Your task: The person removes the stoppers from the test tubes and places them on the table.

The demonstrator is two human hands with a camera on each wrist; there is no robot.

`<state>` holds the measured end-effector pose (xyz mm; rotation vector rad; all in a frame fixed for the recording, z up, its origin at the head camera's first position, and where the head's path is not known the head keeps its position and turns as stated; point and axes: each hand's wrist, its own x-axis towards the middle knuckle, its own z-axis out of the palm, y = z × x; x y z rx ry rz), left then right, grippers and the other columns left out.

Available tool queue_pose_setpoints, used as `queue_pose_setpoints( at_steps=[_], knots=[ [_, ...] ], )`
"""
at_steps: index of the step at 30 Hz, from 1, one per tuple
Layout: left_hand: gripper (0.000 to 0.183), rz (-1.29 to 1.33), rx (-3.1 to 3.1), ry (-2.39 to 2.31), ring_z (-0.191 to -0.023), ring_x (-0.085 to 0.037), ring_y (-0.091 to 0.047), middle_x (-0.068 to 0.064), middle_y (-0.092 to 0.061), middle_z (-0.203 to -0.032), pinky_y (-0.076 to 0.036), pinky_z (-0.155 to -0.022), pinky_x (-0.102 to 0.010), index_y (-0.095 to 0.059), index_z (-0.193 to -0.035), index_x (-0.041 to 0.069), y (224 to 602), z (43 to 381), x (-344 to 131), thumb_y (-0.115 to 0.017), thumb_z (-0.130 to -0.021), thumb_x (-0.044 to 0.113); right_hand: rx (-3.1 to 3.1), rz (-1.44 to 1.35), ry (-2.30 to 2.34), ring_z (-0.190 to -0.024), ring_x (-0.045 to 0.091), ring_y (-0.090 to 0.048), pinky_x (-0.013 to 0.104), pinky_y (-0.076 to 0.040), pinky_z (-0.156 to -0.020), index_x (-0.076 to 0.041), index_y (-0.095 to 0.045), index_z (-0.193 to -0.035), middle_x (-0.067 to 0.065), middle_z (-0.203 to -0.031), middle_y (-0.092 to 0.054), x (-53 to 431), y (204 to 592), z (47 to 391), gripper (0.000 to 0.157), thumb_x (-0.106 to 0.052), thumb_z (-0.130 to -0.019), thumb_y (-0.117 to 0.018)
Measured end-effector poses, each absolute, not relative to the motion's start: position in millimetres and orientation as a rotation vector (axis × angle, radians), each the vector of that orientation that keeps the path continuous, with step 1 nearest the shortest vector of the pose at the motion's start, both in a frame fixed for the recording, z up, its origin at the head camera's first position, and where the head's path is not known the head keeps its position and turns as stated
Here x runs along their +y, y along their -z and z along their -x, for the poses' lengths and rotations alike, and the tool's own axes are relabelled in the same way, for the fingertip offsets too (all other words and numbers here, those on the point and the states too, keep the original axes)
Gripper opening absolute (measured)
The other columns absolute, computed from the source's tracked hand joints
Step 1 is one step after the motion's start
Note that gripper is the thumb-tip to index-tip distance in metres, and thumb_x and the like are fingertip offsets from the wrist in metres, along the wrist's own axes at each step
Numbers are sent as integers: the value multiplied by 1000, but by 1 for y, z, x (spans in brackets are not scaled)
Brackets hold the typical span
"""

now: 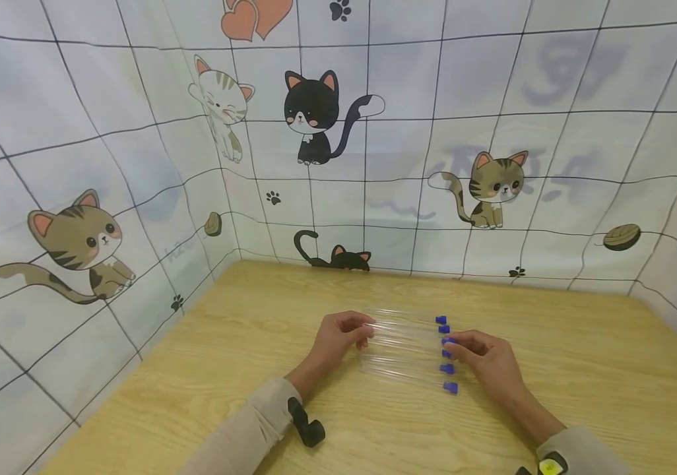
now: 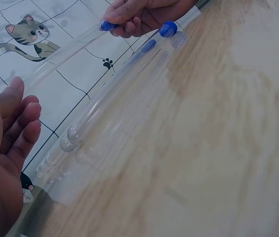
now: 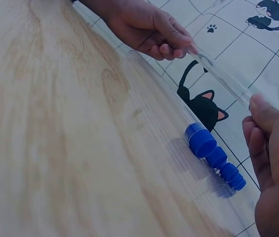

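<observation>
Several clear test tubes with blue caps lie side by side on the wooden table (image 1: 225,396), caps toward the right. One test tube (image 2: 62,58) is raised above the others, spanning both hands. My left hand (image 1: 338,340) pinches its clear end between thumb and fingers. At the opposite end, my right hand (image 1: 489,363) pinches the tube by its blue cap (image 2: 108,25). In the right wrist view, the blue caps (image 3: 200,140) of the lying tubes form a row below the right hand, and that hand's fingers cover the raised tube's cap.
A white sheet (image 1: 398,145) with grid lines and cartoon cats hangs behind the table and along its left side. The nearest lying tube's cap (image 1: 451,388) is on the front side of the row. Each sleeve carries a black wrist mount (image 1: 305,423).
</observation>
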<state>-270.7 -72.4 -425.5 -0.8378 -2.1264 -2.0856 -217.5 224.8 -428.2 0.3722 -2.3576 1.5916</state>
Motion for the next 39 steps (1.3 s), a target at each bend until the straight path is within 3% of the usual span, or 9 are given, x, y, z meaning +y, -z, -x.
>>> queue_pose_setpoints(
  at_steps=[5,13,27,39],
  knots=[
    [22,816,-2122,2074,-63,-20,-58,-23,-67,-85,-50,-60,-27,-65,-107,-11,432,275,-73,-64,-91,5,-2352,-419,-1635,-84,16,-67,27,-53,-69,-5,-70,-105,4,-96,-72,224,428,217,25,-23,-88,-71],
    [22,772,-2129,2132,-63,-16,-59,-14,-68,-81,-50,-60,-27,-64,-107,-12,431,276,-73,-63,-92,4,-2376,-439,-1632,-78,17,-66,30,-52,-67,-5,-71,-104,5,-93,-72,224,427,217,24,-23,-88,-71],
    [20,791,-2137,2238,-63,-19,-58,-17,-66,-81,-51,-61,-30,-59,-105,-20,417,266,-75,-60,-90,-6,-2422,-432,-1661,-80,18,-67,30,-53,-69,-5,-70,-104,4,-94,-72,229,429,220,27,-26,-88,-70],
    [22,856,-2126,2207,-62,-21,-56,-16,-66,-79,-50,-60,-29,-58,-104,-21,413,261,-75,-63,-89,-4,-2395,-369,-1618,-76,19,-64,30,-51,-65,-6,-71,-100,8,-90,-72,228,425,218,24,-27,-88,-71]
  ],
)
